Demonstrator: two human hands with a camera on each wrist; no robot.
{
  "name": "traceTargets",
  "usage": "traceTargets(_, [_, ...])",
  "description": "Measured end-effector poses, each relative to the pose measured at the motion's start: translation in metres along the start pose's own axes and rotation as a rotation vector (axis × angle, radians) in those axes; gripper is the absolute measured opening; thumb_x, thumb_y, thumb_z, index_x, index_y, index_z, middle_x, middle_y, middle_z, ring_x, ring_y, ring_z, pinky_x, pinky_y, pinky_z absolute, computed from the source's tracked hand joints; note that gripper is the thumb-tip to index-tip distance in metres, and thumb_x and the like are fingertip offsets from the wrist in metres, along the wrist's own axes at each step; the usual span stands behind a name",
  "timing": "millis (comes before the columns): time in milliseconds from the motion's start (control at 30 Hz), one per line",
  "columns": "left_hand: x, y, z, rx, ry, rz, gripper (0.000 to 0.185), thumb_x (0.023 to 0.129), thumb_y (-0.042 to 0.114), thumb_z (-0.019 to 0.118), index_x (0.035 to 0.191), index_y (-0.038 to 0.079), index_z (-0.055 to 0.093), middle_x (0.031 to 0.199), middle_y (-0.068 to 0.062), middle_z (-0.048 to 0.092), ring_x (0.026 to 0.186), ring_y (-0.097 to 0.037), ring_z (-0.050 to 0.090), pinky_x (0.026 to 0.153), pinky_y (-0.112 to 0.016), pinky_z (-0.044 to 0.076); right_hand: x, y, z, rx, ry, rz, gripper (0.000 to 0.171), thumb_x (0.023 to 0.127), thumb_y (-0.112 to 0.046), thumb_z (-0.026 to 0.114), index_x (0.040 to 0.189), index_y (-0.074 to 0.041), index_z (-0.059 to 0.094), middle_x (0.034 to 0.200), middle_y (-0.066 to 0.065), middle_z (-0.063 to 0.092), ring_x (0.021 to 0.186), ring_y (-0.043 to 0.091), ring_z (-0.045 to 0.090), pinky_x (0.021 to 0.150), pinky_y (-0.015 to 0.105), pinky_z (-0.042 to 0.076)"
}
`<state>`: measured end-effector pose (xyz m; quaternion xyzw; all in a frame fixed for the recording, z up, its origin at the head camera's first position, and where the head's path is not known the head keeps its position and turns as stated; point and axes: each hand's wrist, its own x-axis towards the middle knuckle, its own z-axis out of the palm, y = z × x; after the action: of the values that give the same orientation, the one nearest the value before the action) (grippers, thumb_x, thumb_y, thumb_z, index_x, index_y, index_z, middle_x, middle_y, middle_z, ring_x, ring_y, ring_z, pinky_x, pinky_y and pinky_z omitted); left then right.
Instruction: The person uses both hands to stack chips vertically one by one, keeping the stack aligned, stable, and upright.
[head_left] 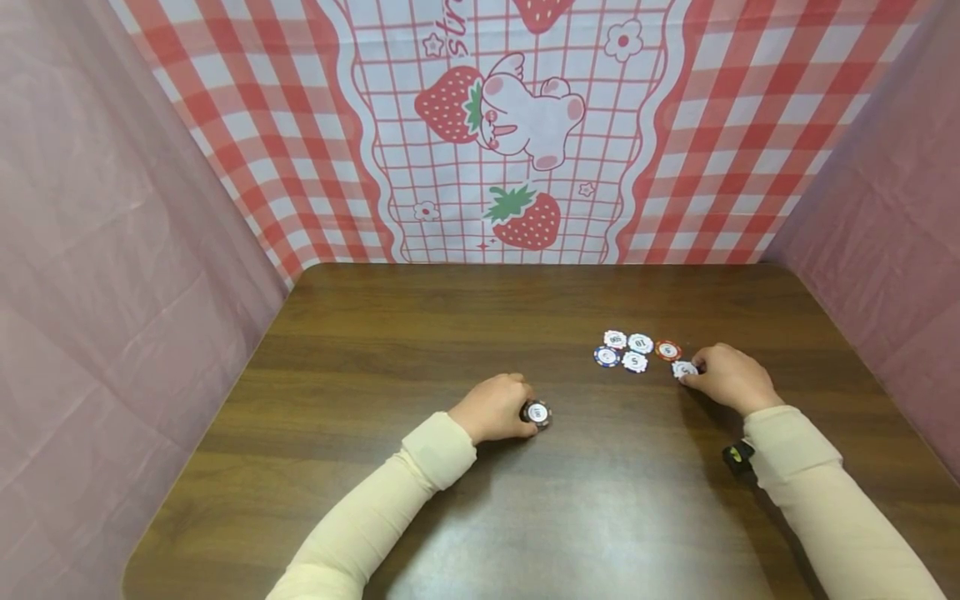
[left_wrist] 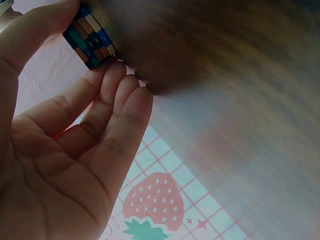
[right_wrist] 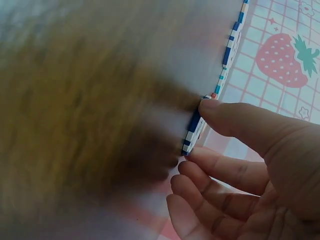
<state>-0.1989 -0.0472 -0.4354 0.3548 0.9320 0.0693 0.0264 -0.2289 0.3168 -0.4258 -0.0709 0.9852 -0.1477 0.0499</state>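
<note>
On the dark wooden table (head_left: 480, 500) my left hand (head_left: 497, 407) grips a short stack of poker chips (head_left: 537, 413) near the middle. The left wrist view shows thumb and fingers pinching the stack of chips (left_wrist: 90, 37) by its striped edges. My right hand (head_left: 726, 377) pinches a single white chip (head_left: 684, 369) lying flat on the table. In the right wrist view that chip (right_wrist: 194, 126) is edge-on between thumb and fingertips. To the left of it lie several loose chips, among them a blue one (head_left: 606, 357) and an orange one (head_left: 667, 350).
A red-and-white checked cloth with strawberries (head_left: 517, 133) hangs behind the table. Pink sheets (head_left: 112, 250) close off both sides. A small black device (head_left: 738, 455) sits at my right wrist.
</note>
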Motion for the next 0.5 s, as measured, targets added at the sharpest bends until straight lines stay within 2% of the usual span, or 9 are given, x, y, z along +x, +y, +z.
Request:
traceTargets(267, [0.0003,-0.0002,0.0002,0.003,-0.002,0.001,0.025,0.076,0.036,0.077,0.091,0.016,0.073,0.089,0.002,0.065,0.082,-0.014,0.062,0.075,-0.027,0.050,-0.0012,-0.0019,0.0000,0.014,0.000,0.030,0.026,0.081,-0.032,0.072,0.081,-0.006,0.071,0.070,0.003,0.061,0.064,0.019,0.048,0.051,0.032,0.035])
traceTargets(500, [0.0002,-0.0006,0.0011,0.010,0.003,0.010,0.024,0.075,0.036,0.077,0.090,0.017,0.073,0.089,0.003,0.065,0.083,-0.014,0.062,0.076,-0.027,0.050,-0.0019,-0.0086,-0.0005,0.002,0.024,-0.001,0.024,0.082,-0.032,0.070,0.082,-0.008,0.070,0.070,0.002,0.059,0.063,0.019,0.047,0.051,0.032,0.034])
